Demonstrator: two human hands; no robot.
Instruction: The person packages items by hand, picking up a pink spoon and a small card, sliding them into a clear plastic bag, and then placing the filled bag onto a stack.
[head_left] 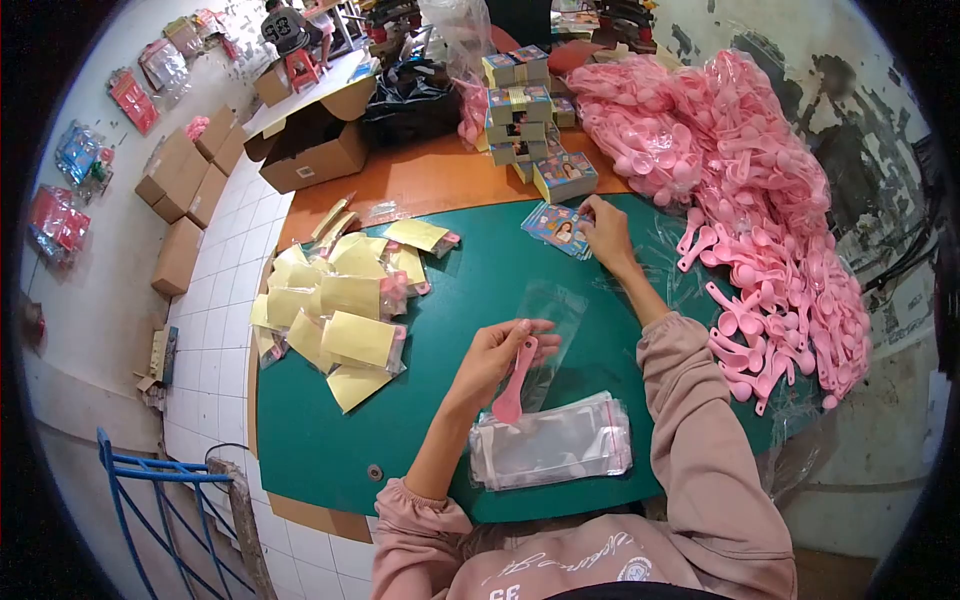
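My left hand [500,355] pinches the handle of a pink spoon [513,385], its bowl hanging downward. A clear plastic bag [556,335] extends from behind the same hand's fingers. Below it on the green tabletop lies a stack of clear plastic bags [550,445]. My right hand [606,232] reaches to the fanned printed cards [555,228], with thumb and fingers closed at the right edge of a card. To the left is a pile of filled bags [350,300], showing yellow card backs and bits of pink spoon.
Loose pink spoons [740,310] and large bags of spoons [700,130] crowd the right side. Bundled card stacks [518,110] stand at the back, near an open cardboard box [315,155]. A person [287,30] sits far off. A blue metal rack [165,475] is at lower left.
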